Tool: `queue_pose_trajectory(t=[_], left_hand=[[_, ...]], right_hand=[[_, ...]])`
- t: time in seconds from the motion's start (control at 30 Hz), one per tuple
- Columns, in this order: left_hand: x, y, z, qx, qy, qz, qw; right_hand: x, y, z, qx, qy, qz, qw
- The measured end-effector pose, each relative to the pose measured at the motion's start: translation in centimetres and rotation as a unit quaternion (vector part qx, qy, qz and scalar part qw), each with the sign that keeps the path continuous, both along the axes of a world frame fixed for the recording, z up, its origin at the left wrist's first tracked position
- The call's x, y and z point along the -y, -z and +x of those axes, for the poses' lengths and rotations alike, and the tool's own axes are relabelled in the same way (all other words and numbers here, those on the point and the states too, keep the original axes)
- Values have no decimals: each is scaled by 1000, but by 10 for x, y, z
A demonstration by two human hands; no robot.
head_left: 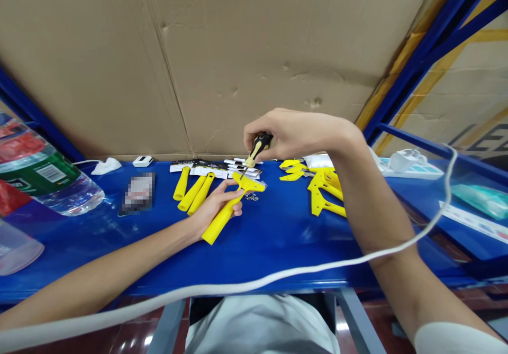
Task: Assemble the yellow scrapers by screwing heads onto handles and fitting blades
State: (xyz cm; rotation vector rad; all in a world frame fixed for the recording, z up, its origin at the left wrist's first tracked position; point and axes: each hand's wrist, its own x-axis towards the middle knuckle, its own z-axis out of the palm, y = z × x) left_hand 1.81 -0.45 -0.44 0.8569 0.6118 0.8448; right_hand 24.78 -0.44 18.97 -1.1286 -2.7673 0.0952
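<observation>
Left hand (215, 204): fingers pinching yellow plastic T-shaped tool (224, 214), seemingly unfinished. Right hand (286, 132): pinching black-and-cream screwdriver (259, 149). 3 yellow plastic tubular handles (196, 193) headless.

hands (291, 132): bare | right sleeve (456, 339): white, short | garment (260, 328): pale, creased

- screwdriver (261, 145), 12-ish: handle partly behind right hand (293, 133)
- big bottle (43, 169), 9 o'clock: chopped by the edge
- tiny bits (251, 197), 6 o'clock: too small, lol
</observation>
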Motion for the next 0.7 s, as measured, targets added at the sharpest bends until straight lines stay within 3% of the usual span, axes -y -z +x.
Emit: queue_pose_trajectory(t=[0.5,0.7], left_hand=[[-2,2,-1,12,4,-18,1000],[-2,1,0,5,0,-15,1000]], right_hand=[[-4,4,2,16,43,20,999],[-8,7,1,-2,-10,4,1000]])
